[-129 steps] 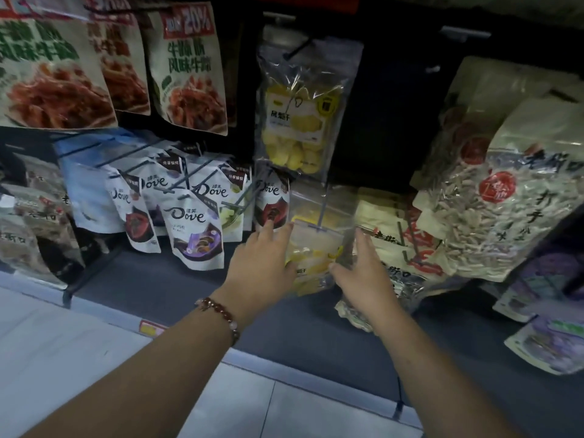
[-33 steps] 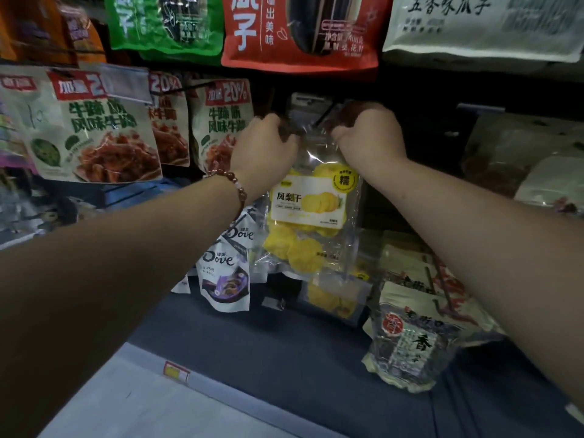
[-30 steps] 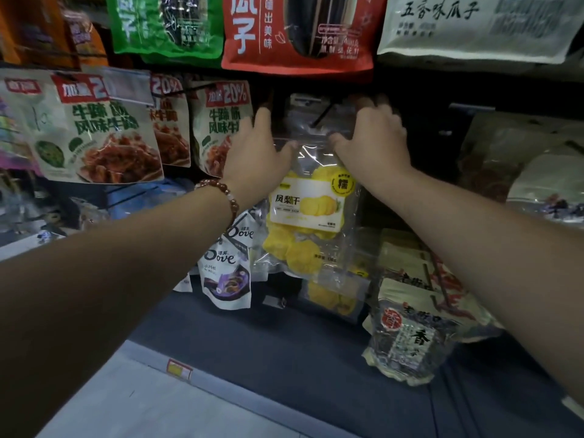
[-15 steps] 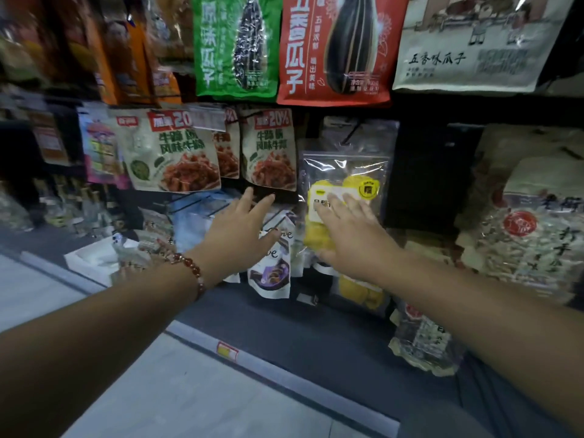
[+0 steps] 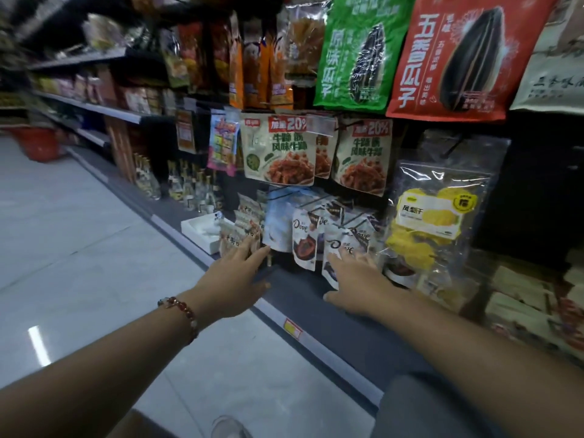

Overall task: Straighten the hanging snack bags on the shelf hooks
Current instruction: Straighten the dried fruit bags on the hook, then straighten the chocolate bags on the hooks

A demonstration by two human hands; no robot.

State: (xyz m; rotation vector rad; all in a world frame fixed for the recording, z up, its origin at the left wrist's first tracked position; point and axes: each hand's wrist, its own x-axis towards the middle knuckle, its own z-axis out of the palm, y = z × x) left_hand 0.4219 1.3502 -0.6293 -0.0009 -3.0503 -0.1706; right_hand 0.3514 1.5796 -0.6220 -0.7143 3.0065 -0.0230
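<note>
Where they hang, Dove bags (image 5: 305,238) white, overlapping, tilted unevenly

Bare forearms, no sleeves; bracelet (image 5: 183,314) of red and pale beads on left wrist.

A white tray (image 5: 202,230) and clear bottles (image 5: 186,184) are set on the dark bottom shelf (image 5: 303,289), near its front edge.

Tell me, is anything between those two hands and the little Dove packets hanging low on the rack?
Nothing visible is. The left hand and right hand reach with straight fingers at the Dove packets. The right fingertips already overlap the front packet; the left ones sit beside the pale blue bag.
</note>
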